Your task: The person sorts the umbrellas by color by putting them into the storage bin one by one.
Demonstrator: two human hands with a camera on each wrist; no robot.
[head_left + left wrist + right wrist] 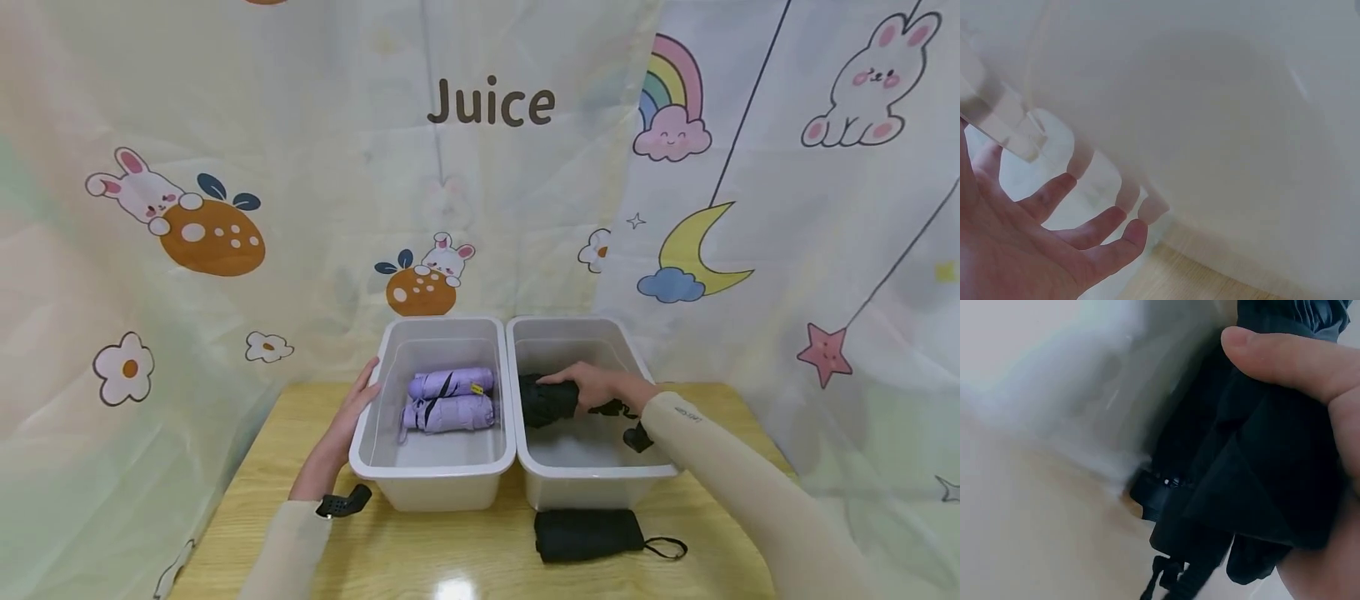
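Note:
Inside the right white bin (596, 472), my right hand (594, 387) grips a black folded umbrella (546, 406). The right wrist view shows the thumb laid across the loose black fabric (1266, 462), with a strap hanging below and a dark handle end (1154, 495) beside it. My left hand (347, 427) rests with spread fingers against the outer left side of the left white bin (442, 472). Its fingertips (1135, 231) touch the smooth wall in the left wrist view. Two purple folded umbrellas (450, 414) lie side by side in the left bin.
The two bins stand next to each other on a wooden table (300, 417). In front of the right bin lies a black cloth sleeve (588, 535) with a wrist loop. A printed curtain (487, 192) hangs behind the table and along its sides.

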